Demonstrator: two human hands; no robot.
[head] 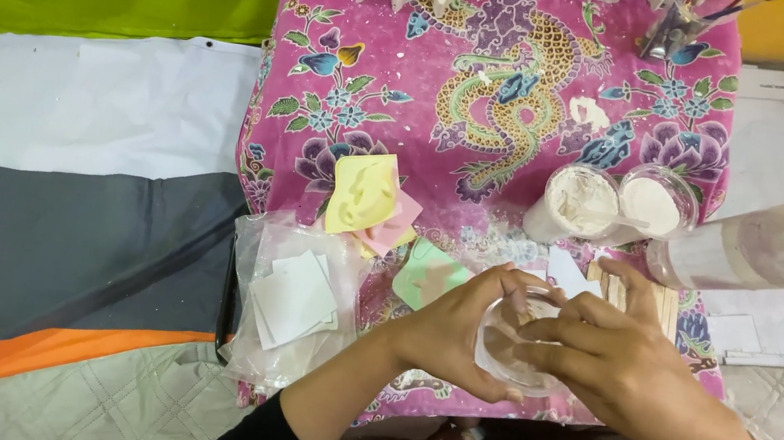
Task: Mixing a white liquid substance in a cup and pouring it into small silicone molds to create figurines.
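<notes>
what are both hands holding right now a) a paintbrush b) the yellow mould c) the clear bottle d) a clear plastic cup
d: the left hand and right hand are wrapped around a clear plastic cup, while the yellow mould and the clear bottle lie apart on the cloth, untouched.

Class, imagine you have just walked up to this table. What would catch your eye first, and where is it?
First, the bright pink dragon cloth covering the table. At its near edge, the left hand and right hand cup a clear plastic cup. Just beyond them stand two tubs of white powder, with a clear bottle lying to the right and yellow and pink moulds to the left.
</notes>
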